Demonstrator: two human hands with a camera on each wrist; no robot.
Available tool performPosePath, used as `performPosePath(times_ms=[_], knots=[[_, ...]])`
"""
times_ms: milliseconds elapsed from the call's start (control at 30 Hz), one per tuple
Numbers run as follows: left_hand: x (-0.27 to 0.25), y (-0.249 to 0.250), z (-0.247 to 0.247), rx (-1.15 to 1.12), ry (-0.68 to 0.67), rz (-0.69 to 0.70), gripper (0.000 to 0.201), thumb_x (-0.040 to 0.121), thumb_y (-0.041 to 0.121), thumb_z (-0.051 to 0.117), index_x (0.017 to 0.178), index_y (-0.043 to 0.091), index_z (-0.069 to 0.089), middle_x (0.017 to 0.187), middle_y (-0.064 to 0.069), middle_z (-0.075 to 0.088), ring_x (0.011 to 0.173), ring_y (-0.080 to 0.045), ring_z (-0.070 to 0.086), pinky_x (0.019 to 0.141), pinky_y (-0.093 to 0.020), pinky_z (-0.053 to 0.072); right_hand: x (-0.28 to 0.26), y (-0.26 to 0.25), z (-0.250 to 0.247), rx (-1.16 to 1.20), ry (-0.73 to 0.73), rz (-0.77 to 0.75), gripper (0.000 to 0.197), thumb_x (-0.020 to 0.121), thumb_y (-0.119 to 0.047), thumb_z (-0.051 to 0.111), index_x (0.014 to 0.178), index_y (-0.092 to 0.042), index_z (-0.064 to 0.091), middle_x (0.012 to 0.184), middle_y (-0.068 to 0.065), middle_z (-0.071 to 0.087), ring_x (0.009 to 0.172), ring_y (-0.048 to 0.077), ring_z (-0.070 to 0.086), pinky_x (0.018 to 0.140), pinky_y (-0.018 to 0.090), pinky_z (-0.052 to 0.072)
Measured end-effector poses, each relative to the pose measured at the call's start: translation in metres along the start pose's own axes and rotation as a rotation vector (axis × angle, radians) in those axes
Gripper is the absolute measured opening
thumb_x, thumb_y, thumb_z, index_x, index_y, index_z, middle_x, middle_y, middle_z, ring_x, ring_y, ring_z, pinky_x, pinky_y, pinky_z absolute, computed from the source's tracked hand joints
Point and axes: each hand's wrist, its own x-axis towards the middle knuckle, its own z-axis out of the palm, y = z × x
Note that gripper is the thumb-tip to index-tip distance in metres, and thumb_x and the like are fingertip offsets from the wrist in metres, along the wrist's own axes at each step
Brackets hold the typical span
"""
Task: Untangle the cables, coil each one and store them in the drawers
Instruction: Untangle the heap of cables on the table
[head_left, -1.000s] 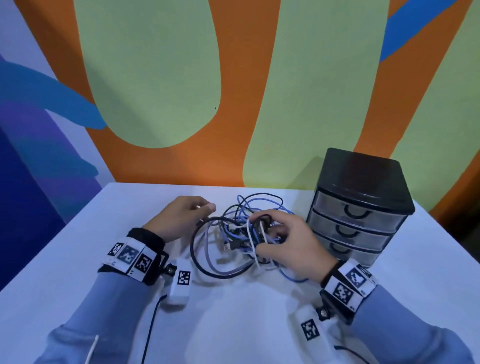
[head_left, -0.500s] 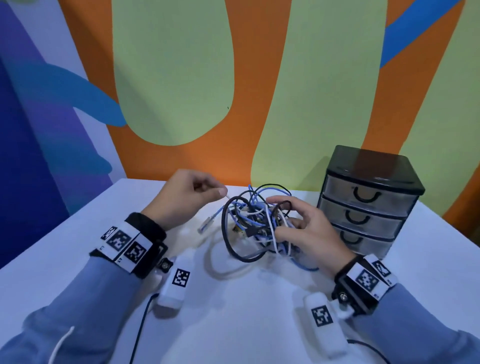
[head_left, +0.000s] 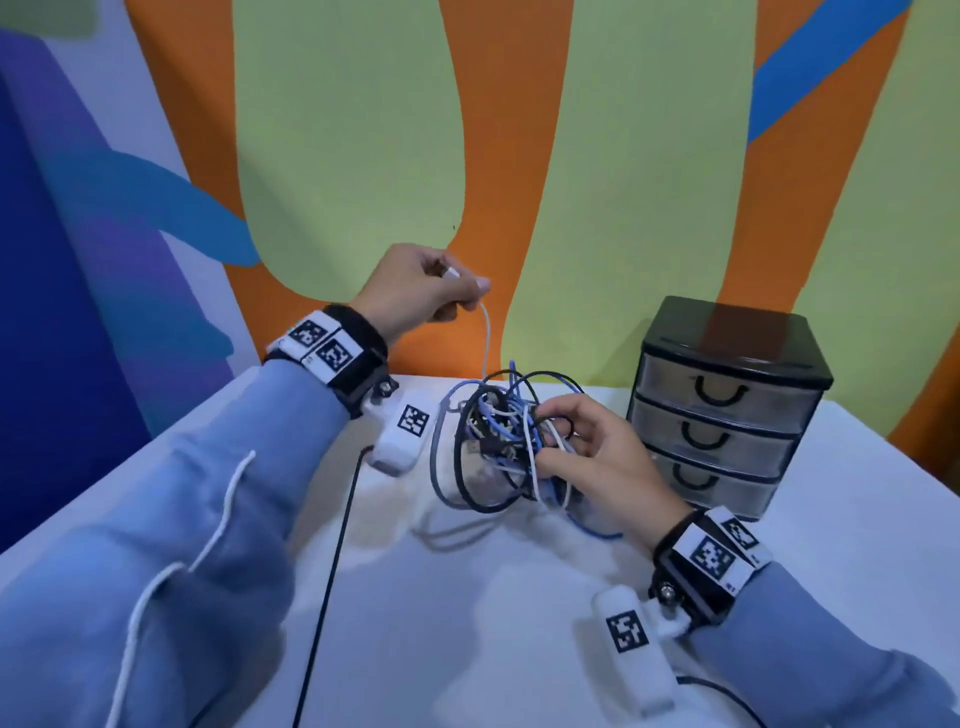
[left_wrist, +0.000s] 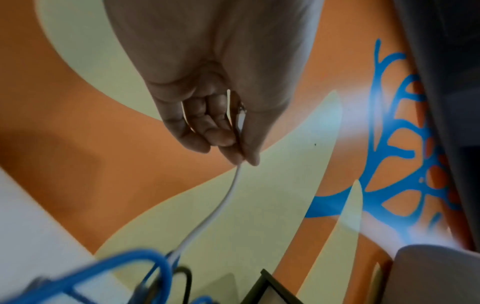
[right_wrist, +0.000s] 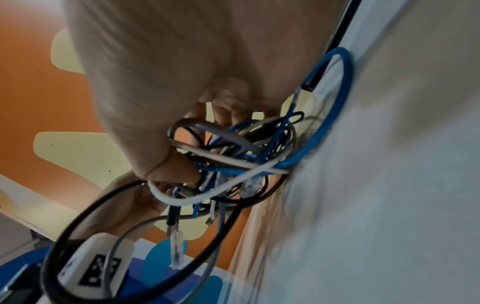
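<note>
A tangle of blue, black, white and grey cables sits on the white table, partly lifted. My right hand grips the tangle from its right side, fingers curled through the loops. My left hand is raised above and left of the tangle and pinches the end of a white cable between thumb and fingers. That white cable runs taut down from my left hand into the bundle. A black three-drawer unit stands right of the tangle, all drawers closed.
A painted orange, green and blue wall rises right behind the table. Black leads from the wrist cameras trail over the table near my forearms. The drawer unit stands close to my right hand.
My left hand has risen from table height to well above the tangle, drawing the white cable's end up and out. My right hand stays on the bundle, which has lifted slightly.
</note>
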Motion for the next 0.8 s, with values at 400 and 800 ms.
performPosePath(times_ms=[400, 800], knots=[[-0.047, -0.024, 0.009, -0.192, 0.110, -0.093, 0.014, 0.092, 0.015, 0.082, 0.092, 0.004, 0.072, 0.081, -0.010, 0.070, 0.071, -0.021, 0.054, 0.070, -0.033, 0.054, 0.003, 0.001, 0.000, -0.027, 0.070, -0.004, 0.040, 0.056, -0.028, 0.071, 0.096, -0.031, 0.076, 0.084, 0.007, 0.046, 0.075, 0.022, 0.040, 0.071, 0.036, 0.036], [-0.075, -0.063, -0.024, 0.179, 0.173, -0.056, 0.030, 0.078, 0.019, 0.094, 0.078, 0.006, 0.067, 0.078, -0.010, 0.074, 0.066, -0.015, 0.060, 0.069, -0.038, 0.052, 0.004, -0.001, -0.003, -0.002, 0.113, 0.104, 0.044, 0.058, -0.007, 0.059, 0.093, -0.024, 0.081, 0.082, 0.015, 0.053, 0.076, 0.029, 0.047, 0.071, 0.042, 0.038]])
